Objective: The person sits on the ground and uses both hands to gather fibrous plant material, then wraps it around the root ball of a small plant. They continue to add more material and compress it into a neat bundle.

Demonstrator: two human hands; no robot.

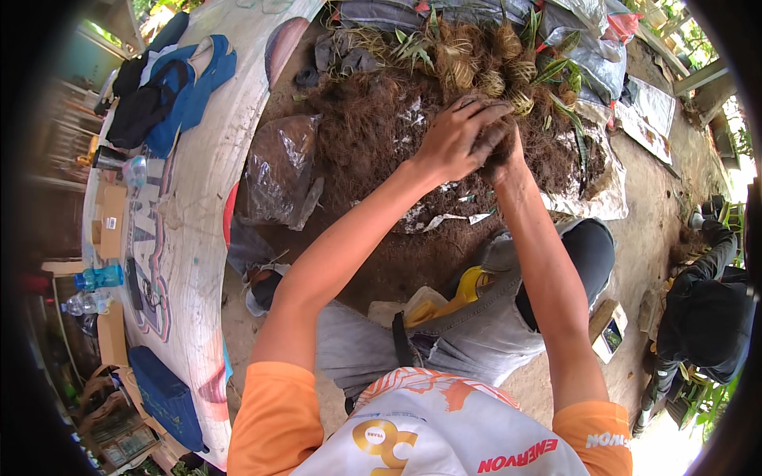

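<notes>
Hands [457, 143] together cup a dark clump [498, 144] — above heaped brown fibre [357, 131].

Left arm [361, 226] and right arm [550, 270] extend from the lower edge, converging above centre; left hand [454, 143], fingers [478, 113] bent, overlaps right hand [510, 155], which is partly hidden

Brown fibre [349, 135], orange sleeves [276, 404], grey jeans [484, 332]

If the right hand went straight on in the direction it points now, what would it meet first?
Most likely the left hand, which reaches across in front of the right hand; the two may already be touching. Beyond them lie the fibrous root bundles, though depth is unclear.
</notes>
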